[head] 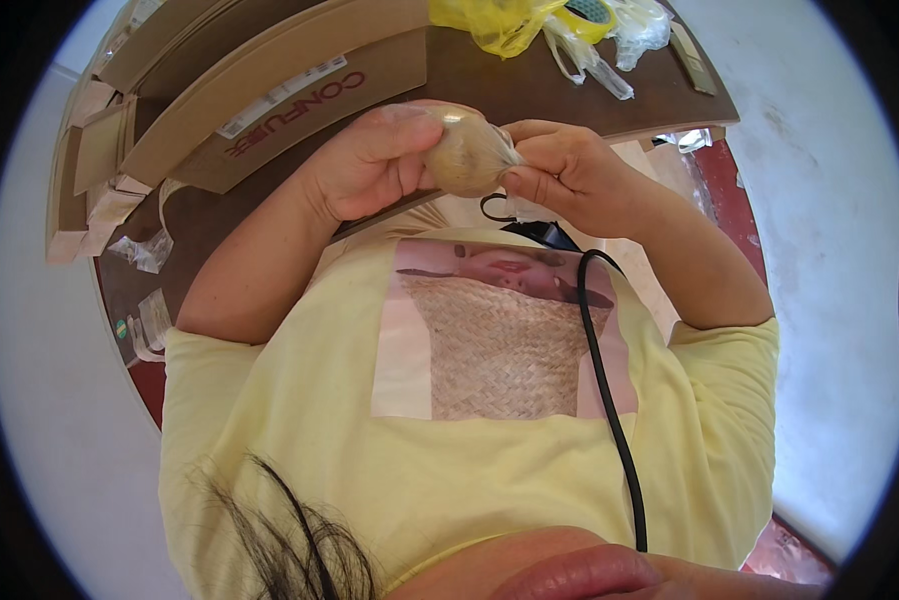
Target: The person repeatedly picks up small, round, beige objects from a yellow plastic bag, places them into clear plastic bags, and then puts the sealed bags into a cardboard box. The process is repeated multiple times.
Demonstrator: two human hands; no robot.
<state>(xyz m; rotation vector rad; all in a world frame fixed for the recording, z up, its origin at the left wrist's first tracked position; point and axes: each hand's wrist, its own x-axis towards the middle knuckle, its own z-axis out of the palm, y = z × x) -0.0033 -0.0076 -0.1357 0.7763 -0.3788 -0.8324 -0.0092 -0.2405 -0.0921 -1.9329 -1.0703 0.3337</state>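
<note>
A round, tan-brown object in a clear plastic bag (466,159) is held up between both hands, close to the near edge of the brown table. My left hand (378,157) cups its left side, with the thumb resting on the plastic. At the other side, my right hand (562,169) pinches the gathered neck of the bag between thumb and fingers. A little loose plastic hangs below those fingers. What the object inside is, I cannot tell.
Cardboard boxes (292,97) stand at the back left of the brown table (494,90). Farther back lie a yellow plastic bag (494,26), a tape roll (590,16) and clear plastic bags (640,34). A black cable (607,375) hangs down the yellow shirt.
</note>
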